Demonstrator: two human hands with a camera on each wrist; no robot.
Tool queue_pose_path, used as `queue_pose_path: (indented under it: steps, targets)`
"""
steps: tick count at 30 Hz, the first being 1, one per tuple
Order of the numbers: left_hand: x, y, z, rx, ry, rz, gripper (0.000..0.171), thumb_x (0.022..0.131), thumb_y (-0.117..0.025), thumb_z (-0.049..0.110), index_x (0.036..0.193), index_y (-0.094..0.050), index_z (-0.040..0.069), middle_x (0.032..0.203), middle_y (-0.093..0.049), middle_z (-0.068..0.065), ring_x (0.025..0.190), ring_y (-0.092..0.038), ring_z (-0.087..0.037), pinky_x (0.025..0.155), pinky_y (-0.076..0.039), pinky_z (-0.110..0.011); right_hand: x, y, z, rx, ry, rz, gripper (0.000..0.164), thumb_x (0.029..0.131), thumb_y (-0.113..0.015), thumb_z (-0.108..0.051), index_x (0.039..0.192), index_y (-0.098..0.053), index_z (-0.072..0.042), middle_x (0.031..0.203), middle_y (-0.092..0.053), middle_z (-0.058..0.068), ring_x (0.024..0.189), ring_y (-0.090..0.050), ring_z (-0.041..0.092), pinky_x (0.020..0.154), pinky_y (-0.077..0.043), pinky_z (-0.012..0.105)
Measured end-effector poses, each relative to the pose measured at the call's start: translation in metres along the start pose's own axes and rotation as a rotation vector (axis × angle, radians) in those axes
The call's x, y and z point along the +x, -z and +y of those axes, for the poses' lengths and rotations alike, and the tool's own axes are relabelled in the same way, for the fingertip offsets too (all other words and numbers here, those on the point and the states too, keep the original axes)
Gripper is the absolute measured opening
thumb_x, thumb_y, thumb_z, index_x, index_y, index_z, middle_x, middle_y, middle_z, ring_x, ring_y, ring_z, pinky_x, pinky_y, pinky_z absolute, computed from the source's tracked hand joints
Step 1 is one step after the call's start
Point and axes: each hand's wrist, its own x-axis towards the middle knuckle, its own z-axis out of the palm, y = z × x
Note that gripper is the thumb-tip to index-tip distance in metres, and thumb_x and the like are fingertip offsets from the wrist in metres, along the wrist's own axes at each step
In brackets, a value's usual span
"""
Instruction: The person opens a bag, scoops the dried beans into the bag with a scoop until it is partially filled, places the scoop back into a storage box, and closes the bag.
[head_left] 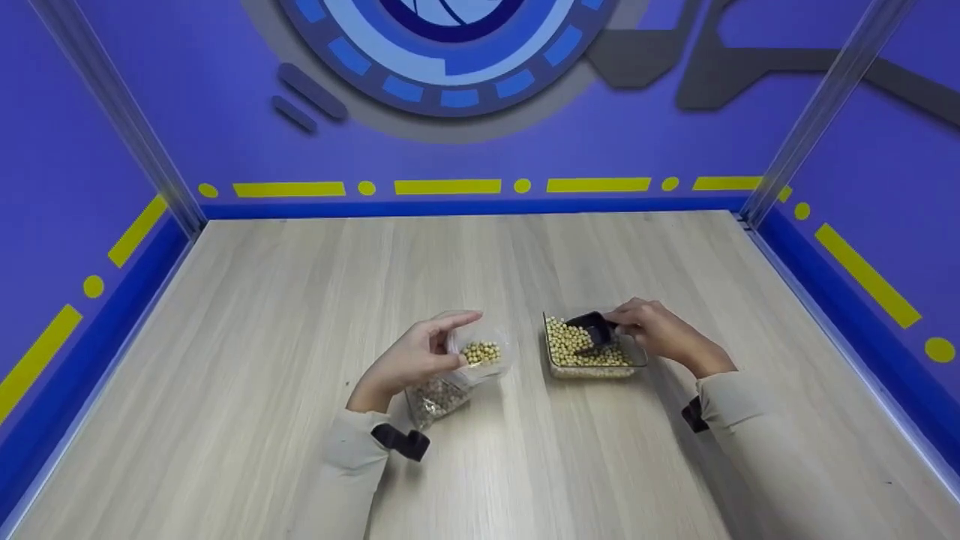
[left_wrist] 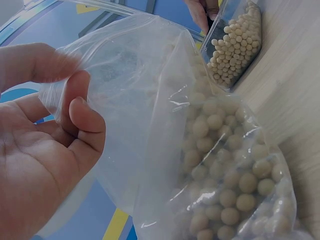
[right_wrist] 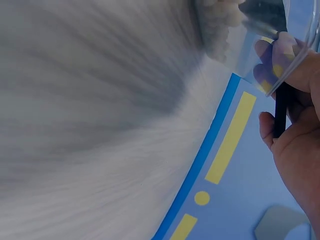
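My left hand [head_left: 415, 358] pinches the rim of a clear plastic bag [left_wrist: 130, 125], whose mouth gapes toward the right. Round pale yellow beans, like soybeans [left_wrist: 230, 170], fill the lower part of the bag. To its right stands a clear rectangular container [head_left: 596, 371] holding more of the same beans [head_left: 566, 343]. My right hand [head_left: 654, 328] grips the handle of a small black scoop [head_left: 592, 328] at the container's right side. The scoop's head dips among the beans inside. In the right wrist view the black handle [right_wrist: 280, 112] passes between fingers and thumb.
Both bag and container are on a light wood-grain table [head_left: 300, 300]. Blue panels [head_left: 480, 161] with yellow markings enclose its back and both sides. Dark straps [head_left: 401, 441] sit around the wrists over light sleeves.
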Motion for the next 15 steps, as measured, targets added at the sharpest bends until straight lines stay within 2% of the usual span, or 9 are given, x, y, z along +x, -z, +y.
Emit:
queue_pose_path:
  steps: [7,15]
  targets:
    - [-0.0003,0.0003,-0.0003,-0.009,0.006,-0.002,0.064,0.081,-0.06,-0.004,0.142,-0.044,0.001,0.139,-0.044,-0.02,0.071,-0.039,-0.009,0.063,-0.039,-0.017,0.0022,-0.003,-0.0032,0.033,0.006,0.007,0.03,0.085,-0.061,0.009,0.115,-0.067,0.007,0.104,-0.07,0.02,0.096,-0.064,0.035,0.079,-0.054,0.043]
    - [0.0004,0.0,0.0008,-0.01,0.003,-0.006,0.064,0.08,-0.059,-0.005,0.143,-0.044,0.001,0.139,-0.044,-0.021,0.07,-0.038,-0.01,0.062,-0.038,-0.017,0.0057,-0.0046,-0.0085,0.116,-0.047,-0.049,0.032,0.088,-0.057,0.009,0.119,-0.064,0.008,0.11,-0.068,0.021,0.102,-0.062,0.038,0.085,-0.052,0.047]
